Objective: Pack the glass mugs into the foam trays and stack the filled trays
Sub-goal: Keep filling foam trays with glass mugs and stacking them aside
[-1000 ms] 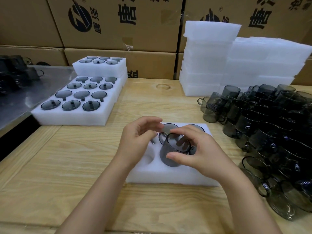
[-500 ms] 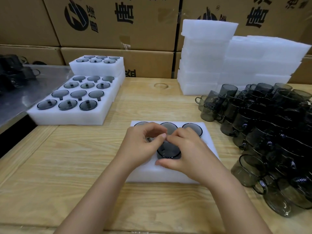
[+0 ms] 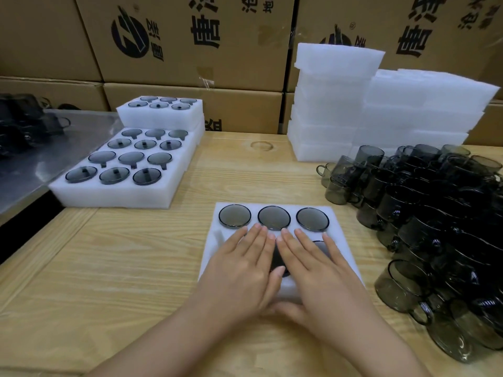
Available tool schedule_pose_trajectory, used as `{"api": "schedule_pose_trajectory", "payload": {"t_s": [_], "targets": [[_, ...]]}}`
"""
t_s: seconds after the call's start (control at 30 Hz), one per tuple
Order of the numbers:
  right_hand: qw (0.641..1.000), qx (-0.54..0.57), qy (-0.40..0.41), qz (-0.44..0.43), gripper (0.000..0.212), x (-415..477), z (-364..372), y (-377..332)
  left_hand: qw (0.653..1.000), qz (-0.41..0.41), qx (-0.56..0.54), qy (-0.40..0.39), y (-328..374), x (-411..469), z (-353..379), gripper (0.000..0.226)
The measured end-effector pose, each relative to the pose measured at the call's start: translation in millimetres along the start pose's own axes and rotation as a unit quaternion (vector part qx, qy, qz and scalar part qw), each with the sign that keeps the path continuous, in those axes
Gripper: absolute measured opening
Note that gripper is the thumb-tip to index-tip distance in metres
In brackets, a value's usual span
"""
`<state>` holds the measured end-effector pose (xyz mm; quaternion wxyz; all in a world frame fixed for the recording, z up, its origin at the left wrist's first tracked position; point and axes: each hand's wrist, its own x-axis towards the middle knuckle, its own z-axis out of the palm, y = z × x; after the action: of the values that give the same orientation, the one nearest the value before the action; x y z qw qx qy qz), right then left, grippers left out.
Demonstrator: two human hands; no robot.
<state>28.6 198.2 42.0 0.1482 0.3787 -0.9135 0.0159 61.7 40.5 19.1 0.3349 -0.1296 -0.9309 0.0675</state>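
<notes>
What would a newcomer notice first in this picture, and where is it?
The left hand and right hand lie flat on the white foam tray in the centre, three smoky grey glass mugs seated in its far row. A big heap of loose grey mugs fills the right side; filled white foam trays stand stacked at the far left.

White foam tray lay flat at the centre of the bench. Its back row held three smoky grey glass mugs, seated upright with rims about flush with the foam. The front row was mostly hidden, with two dark mugs partly showing. Loose mugs of the same kind sat heaped to the right, some upright, some tipped. Filled trays sat back left with another filled tray stacked on their far end. Empty foam trays were piled behind.
</notes>
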Motion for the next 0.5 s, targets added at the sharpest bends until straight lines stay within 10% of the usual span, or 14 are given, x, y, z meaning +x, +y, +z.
{"api": "schedule_pose_trajectory", "payload": {"t_s": [0.37,0.5], "targets": [[0.999,0.020,0.023,-0.022,0.090,-3.4,12.3,5.2,0.994,0.006,0.070,0.089,1.2,-10.6,13.6,0.077],[0.963,0.268,-0.036,-0.012,0.084,-2.0,-2.9,21.1,0.995,-0.017,0.040,0.092,-0.4,-10.1,16.2,0.075]]}}
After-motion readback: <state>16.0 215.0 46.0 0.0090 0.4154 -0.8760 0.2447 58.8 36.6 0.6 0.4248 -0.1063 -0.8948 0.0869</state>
